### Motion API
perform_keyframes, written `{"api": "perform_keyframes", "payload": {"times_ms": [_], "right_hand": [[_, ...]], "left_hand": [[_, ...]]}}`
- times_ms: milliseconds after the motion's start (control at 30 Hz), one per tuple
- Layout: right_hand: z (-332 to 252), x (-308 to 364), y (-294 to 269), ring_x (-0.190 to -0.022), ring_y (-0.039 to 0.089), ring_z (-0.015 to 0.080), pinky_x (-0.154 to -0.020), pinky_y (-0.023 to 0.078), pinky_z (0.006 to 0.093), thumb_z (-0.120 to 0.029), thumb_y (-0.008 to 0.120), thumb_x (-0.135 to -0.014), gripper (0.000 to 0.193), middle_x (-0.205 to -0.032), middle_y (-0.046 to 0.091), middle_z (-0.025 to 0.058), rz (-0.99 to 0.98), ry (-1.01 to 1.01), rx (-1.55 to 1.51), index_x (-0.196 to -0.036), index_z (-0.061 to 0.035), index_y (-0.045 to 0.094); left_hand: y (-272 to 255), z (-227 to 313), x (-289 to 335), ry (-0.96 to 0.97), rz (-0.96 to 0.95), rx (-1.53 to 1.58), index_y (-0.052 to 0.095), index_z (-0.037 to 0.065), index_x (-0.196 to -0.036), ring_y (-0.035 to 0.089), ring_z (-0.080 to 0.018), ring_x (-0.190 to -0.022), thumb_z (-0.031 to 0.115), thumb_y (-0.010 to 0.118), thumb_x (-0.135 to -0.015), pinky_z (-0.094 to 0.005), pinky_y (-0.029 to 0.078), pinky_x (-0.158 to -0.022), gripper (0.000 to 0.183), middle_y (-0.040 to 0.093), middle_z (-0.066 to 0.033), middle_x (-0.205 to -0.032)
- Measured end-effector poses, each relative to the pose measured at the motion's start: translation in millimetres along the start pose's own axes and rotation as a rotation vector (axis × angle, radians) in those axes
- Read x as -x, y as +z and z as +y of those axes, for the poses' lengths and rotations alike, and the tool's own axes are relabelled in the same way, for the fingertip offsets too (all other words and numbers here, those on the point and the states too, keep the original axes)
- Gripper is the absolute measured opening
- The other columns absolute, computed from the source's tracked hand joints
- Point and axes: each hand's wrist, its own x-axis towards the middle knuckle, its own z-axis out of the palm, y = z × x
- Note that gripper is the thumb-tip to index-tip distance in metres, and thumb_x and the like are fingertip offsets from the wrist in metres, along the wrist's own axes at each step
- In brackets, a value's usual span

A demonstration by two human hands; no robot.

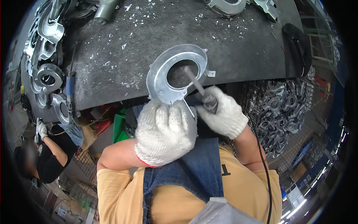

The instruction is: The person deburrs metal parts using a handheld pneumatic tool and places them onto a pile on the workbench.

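Observation:
My left hand (166,128), in a white knitted glove, is closed on the near end of a silvery cast-metal housing (156,80). The casting is ring-shaped, with a large round opening and small lugs on its rim, and is tilted up at the table's near edge. In my gloved right hand (223,114) is a grey rod-shaped hand tool (197,84), its shaft smeared by motion. The shaft's tip shows over the casting's opening; whether it touches the metal I cannot tell. The fingers of my right hand are wrapped round the tool's thick end.
Metal flakes lie scattered over the dark table (112,71). Similar castings (50,76) are piled along its left edge, beside a blue-handled tool (70,86). A wire bin of castings (279,108) stands at right. A black cable (265,168) hangs by my right arm. Another person (56,149) works at left.

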Motion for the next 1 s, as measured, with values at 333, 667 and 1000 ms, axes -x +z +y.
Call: {"api": "perform_keyframes", "payload": {"times_ms": [333,667,1000], "right_hand": [[0,10,11,-0.076,0.081,0.0341,-0.069,0.067,0.0414,-0.014,0.084,-0.093,0.029,-0.09,0.08,0.0107,0.171,-0.215,0.146,-0.118,-0.0108,0.068],[13,9,17,-0.073,0.079,0.035,-0.061,0.062,0.043,-0.019,0.081,-0.093,0.027,-0.088,0.078,0.0164,0.364,-0.213,0.471,-0.115,-0.0082,0.069],[8,-6,-3,-0.081,0.078,0.024,-0.071,0.062,0.0372,-0.016,0.087,-0.092,0.034,-0.091,0.077,0.011,-0.354,0.014,0.033,-0.12,-0.0066,0.069]], "left_hand": [[-7,0,-4,0.024,-0.049,0.044,0.073,-0.007,-0.099,0.067,-0.0281,-0.076,0.013,0.084,-0.08,-0.0456,0.059,-0.069,0.03,0.065,-0.012,-0.082],[6,17,-3,0.045,-0.051,-0.008,0.072,-0.008,-0.092,0.066,-0.0313,-0.071,0.012,0.083,-0.079,-0.0475,0.058,-0.07,0.027,0.063,-0.0137,-0.078],[14,9,28,-0.08,0.029,0.057,0.075,-0.005,-0.097,0.07,-0.0322,-0.084,0.012,0.084,-0.077,-0.0511,0.061,-0.082,0.028,0.067,-0.0137,-0.086]]}}
